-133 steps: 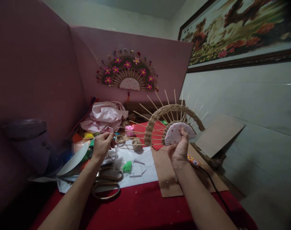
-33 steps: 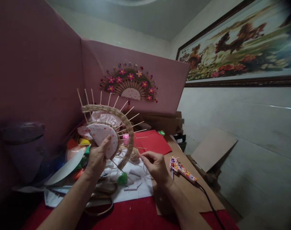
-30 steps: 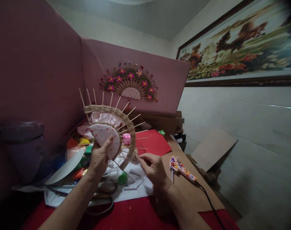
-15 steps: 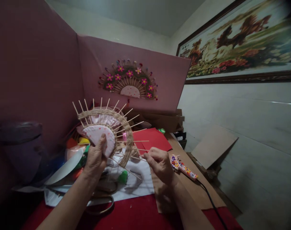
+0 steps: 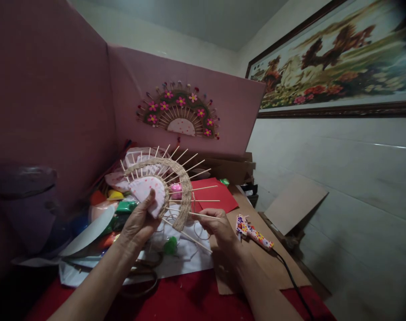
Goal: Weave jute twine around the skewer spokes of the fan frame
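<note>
The left hand (image 5: 139,223) has its fingers (image 5: 151,199) pressed against the dotted pink half-disc at the hub of a half-woven fan (image 5: 163,189), thumb up on the fabric, gripping it so the piece stands raised above the counter (image 5: 189,298) with its bare wooden sticks raying up and to the right. A band of jute twine is woven as an arc across those sticks. The right hand (image 5: 219,229) sits just right of the fan's lower edge, its fingers (image 5: 205,217) closed in a pinch on a thin strand of twine (image 5: 198,232) near the lowest sticks. Just right of that hand a flower-patterned glue gun (image 5: 253,232) lies on a brown cardboard sheet (image 5: 273,272), its black cord trailing toward the near edge. Below the fan lie white paper, a green scrap and scissors (image 5: 144,278). A finished fan with pink flowers (image 5: 179,113) hangs on the pink backboard behind.
</note>
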Demonstrator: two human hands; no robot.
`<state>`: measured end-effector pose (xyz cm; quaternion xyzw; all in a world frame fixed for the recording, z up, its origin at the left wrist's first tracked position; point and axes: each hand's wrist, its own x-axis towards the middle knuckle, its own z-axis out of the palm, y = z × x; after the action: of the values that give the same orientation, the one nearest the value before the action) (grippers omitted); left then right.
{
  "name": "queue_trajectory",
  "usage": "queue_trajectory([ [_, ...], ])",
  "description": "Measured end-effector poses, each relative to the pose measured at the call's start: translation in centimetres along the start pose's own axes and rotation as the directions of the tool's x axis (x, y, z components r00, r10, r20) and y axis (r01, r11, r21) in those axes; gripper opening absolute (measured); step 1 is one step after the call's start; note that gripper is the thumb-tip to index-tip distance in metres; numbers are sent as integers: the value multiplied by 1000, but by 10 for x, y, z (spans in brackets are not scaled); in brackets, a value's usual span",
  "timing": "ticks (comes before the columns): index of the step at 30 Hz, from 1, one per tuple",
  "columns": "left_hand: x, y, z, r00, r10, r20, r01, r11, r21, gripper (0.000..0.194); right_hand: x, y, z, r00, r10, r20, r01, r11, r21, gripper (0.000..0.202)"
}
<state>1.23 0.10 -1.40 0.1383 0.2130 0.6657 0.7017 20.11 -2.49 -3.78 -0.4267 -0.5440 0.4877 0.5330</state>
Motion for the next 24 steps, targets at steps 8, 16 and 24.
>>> queue_trajectory([
  [8, 2, -11, -3, 1000, -5, 18, 4, 1000, 6, 16, 2, 7, -5, 998, 14, 55, -13, 1000, -20, 20],
  [16, 10, -3, -5, 970, 228, 83, -233, 971, 48, 18, 3, 1, -11, 997, -39, 59, 44, 995, -90, 27],
  [24, 9, -4, -5, 948, 310, 71, -314, 948, 58, 16, -12, 4, 0, 962, -214, 170, 258, 914, -314, 21],
])
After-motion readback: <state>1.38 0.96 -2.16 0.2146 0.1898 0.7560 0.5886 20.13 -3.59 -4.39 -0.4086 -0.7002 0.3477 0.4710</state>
